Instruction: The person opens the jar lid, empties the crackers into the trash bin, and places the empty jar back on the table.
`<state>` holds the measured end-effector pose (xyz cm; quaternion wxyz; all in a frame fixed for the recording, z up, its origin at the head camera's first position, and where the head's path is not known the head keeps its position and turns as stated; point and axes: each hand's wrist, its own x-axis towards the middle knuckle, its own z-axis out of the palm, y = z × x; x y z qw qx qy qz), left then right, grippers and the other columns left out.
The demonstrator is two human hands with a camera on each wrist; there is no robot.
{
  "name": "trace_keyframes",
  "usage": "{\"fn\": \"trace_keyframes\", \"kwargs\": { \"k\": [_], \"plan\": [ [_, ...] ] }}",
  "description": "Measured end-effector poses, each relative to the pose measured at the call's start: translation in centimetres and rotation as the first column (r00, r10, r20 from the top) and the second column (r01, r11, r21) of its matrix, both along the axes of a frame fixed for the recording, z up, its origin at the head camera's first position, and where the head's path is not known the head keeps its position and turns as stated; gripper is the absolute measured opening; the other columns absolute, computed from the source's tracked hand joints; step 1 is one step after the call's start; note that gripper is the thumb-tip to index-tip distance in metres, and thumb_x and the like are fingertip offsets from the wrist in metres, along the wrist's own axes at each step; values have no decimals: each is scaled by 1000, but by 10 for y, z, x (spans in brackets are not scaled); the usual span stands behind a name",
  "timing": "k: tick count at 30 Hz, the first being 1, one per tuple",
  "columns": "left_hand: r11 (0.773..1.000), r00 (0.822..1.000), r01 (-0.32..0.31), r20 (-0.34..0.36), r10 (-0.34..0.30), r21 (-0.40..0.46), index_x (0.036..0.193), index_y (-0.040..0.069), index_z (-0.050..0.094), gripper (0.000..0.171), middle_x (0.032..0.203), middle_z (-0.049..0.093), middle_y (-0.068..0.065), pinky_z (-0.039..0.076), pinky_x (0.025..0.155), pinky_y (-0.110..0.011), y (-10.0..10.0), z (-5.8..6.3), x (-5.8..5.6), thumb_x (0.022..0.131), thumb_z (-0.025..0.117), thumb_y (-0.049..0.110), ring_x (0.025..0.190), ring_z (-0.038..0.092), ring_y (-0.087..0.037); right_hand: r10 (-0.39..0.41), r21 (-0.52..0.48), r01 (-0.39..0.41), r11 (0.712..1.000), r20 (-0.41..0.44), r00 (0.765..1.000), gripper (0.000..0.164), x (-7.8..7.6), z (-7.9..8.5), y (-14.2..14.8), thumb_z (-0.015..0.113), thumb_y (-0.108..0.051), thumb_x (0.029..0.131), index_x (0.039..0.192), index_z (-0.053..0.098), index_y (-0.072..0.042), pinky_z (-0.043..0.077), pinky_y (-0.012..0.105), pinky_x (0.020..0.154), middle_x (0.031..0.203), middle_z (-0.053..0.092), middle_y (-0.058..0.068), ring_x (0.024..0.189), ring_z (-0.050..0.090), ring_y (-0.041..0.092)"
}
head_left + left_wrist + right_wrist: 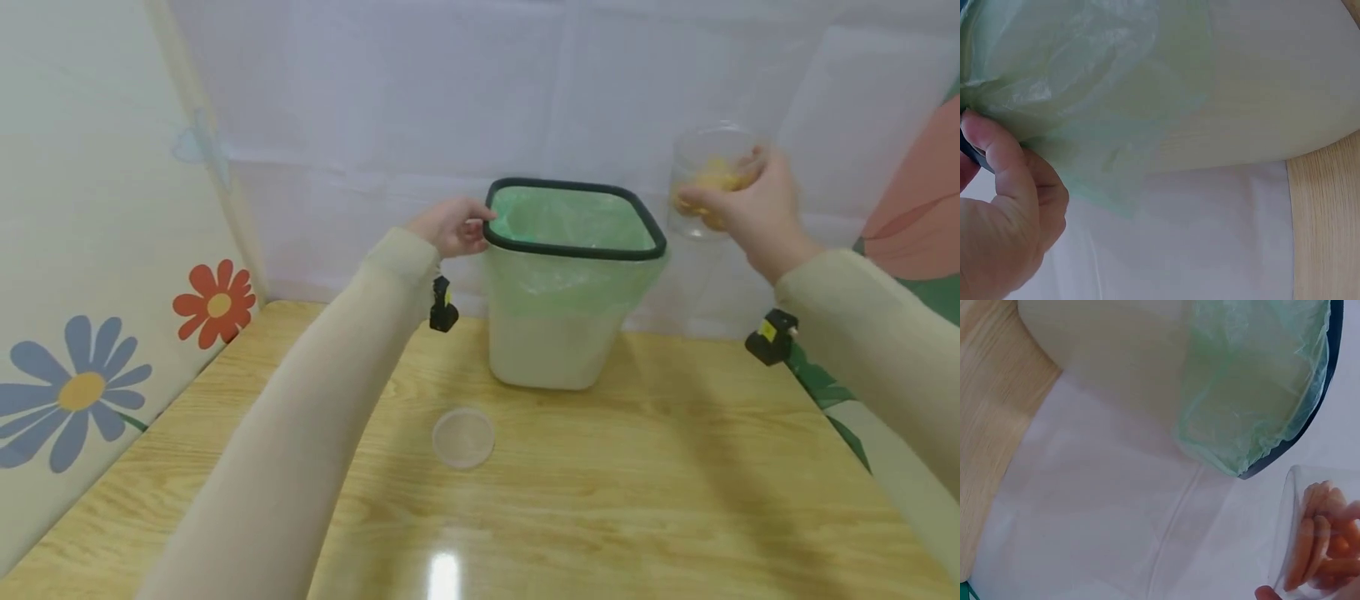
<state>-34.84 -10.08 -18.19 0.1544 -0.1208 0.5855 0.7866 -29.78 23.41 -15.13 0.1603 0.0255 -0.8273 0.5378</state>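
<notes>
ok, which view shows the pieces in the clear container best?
Right wrist: close enough to tell single orange pieces apart through the clear container, though the frame edge crops some. Head: only a blurred yellow patch, partly behind the right hand. Left wrist: none.

Your left hand (452,228) at left edge of bin (547,350), jar (703,153) in right hand (772,218) right of bin, disc (463,438) before bin

At eight o'clock, the left grip (1013,215), a bare hand with bent fingers, pinches the dark rim (975,154) of a bin. A crinkled, see-through green bag (1085,81) drapes from ten to twelve o'clock over the bin's pale wall (1266,87), at two. Wood-grained surface (1329,212) at four; whitish sheet (1197,231) at six.
</notes>
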Motion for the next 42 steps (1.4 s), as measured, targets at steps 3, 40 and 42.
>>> {"fn": "trace_keyframes", "kwargs": {
  "k": [3,40,42],
  "plan": [
    [999,1000,-19,10,19,47,106,7,48,14,93,47,-6,46,52,-19,2,1,-2,96,53,-3,71,49,-11,8,-1,-8,1000,6,1000,100,-4,3,-5,80,-25,81,153,11,-10,51,14,78,119,35,-2,100,46,8],
    [970,979,-127,182,89,207,136,13,55,41,114,47,-8,45,55,-22,1,-2,1,96,58,3,87,50,-12,78,833,226,505,-305,949,96,-23,15,-55,75,-28,82,149,17,6,37,69,93,149,29,30,132,29,49],
    [967,978,-130,186,89,219,137,14,54,43,113,48,-8,45,55,-22,2,-1,1,96,58,3,87,51,-12,88,840,226,493,-307,948,94,-22,16,-56,75,-26,82,149,18,6,36,70,94,148,29,30,133,28,49]
  ]
}}
